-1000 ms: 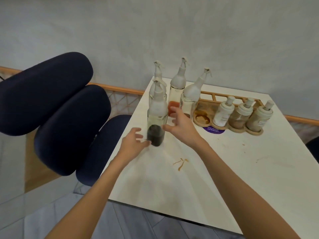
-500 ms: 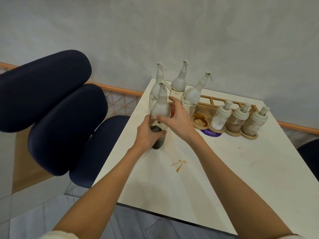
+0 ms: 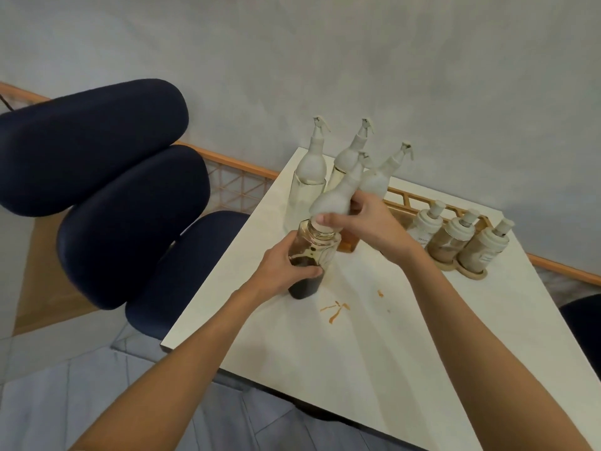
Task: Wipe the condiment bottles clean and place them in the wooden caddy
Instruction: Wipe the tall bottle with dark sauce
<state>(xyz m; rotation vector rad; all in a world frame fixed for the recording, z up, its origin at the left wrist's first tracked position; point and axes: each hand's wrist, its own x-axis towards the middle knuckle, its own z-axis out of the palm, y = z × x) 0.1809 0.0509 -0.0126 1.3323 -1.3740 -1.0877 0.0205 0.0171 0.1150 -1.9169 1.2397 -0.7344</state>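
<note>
Uncapping the bottle [image 3: 317, 247] for wiping
My left hand [image 3: 286, 268] wraps its glass body, upright on the table [image 3: 357, 353]; my right hand [image 3: 374, 226] grips the tilted white cap [image 3: 335, 196]. Hold the base firm, lift gently. The caddy [image 3: 403, 198] sits at 2 o'clock.

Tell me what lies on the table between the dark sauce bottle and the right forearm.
A brown sauce smear and two small drops on the otherwise bare tabletop, seen in the head view.
</note>
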